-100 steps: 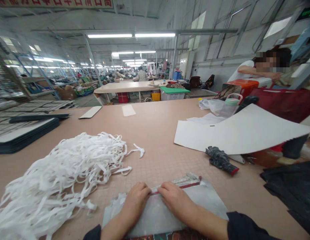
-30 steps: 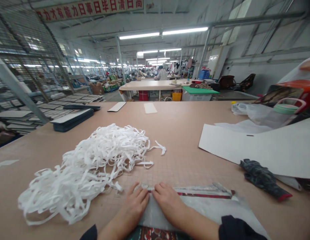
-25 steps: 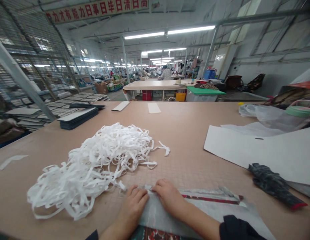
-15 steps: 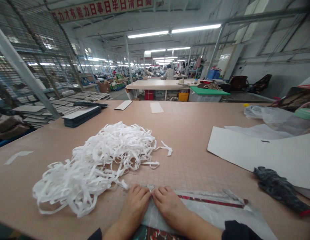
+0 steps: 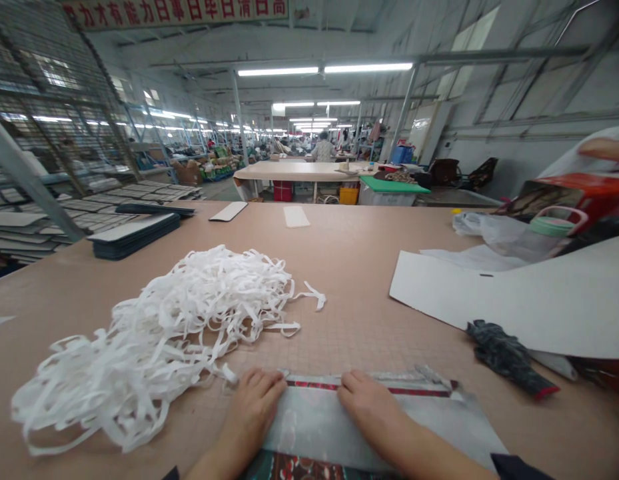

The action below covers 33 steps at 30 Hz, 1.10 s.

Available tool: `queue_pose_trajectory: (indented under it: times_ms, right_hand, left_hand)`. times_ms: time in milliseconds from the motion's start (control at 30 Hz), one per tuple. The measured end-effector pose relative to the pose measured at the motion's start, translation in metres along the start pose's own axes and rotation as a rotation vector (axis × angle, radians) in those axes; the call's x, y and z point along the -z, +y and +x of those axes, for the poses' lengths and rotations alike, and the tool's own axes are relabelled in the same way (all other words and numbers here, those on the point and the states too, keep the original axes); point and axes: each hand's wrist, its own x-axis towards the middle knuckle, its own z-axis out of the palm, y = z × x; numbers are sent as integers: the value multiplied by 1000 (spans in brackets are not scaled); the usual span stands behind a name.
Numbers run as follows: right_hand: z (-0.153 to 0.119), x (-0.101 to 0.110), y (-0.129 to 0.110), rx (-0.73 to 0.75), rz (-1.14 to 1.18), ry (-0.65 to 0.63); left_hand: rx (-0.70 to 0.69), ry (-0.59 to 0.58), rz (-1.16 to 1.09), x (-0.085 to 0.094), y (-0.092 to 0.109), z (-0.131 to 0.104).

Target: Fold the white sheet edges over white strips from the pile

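A grey sheet [image 5: 314,417] with a dark red patterned strip [image 5: 316,385] along its far edge lies at the front of the table, over a patterned cloth [image 5: 289,467]. My left hand [image 5: 259,400] rests on the sheet's far left corner, fingers together and curled at the edge. My right hand [image 5: 369,407] presses on the far edge near its middle, fingers bent over the strip. Whether either hand pinches the material is hard to see. A tangled heap of white tape [image 5: 204,300] lies left of my hands, one end close to my left hand.
A dark glove [image 5: 509,357] and a large white board [image 5: 514,300] lie at the right, beside plastic bags and a green-lidded container [image 5: 552,227]. Stacked dark-edged panels [image 5: 134,237] stand at the far left. A person's arm [image 5: 606,148] shows at the right edge.
My right hand has moved right along the sheet's far edge, away from my left hand, baring the red strip between them. The view has turned right, bringing a person's arm into sight.
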Motion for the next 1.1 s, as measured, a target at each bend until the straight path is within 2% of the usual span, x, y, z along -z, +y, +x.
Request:
queue_pose_trajectory:
  times_ms: [167,267,433,600,700,833,1000,1100]
  right_hand:
    - [44,18,-18,-198,329,-152]
    - [58,21,-23,-253,418,-196]
    - [58,22,-19,-192,481,-208]
    - [70,19,-28,-230,496,-213]
    - [76,18,-32,-246,497,-224]
    - [78,17,-30,-191,577,-200]
    - [91,-2,-30,-111,776,-214]
    - [98,-11,-33,-74,798,-172]
  left_hand:
    - [74,62,-1,2,-3,-4]
    - [114,76,-35,4,-6,-6]
    - [224,54,-129,9,-3,-3]
    - [302,45,-189,9,3,3]
    - [260,76,-130,9,5,3]
    - [192,83,-6,14,10,4]
    - [170,67,63,16,14,6]
    - [174,22,79,14,12,5]
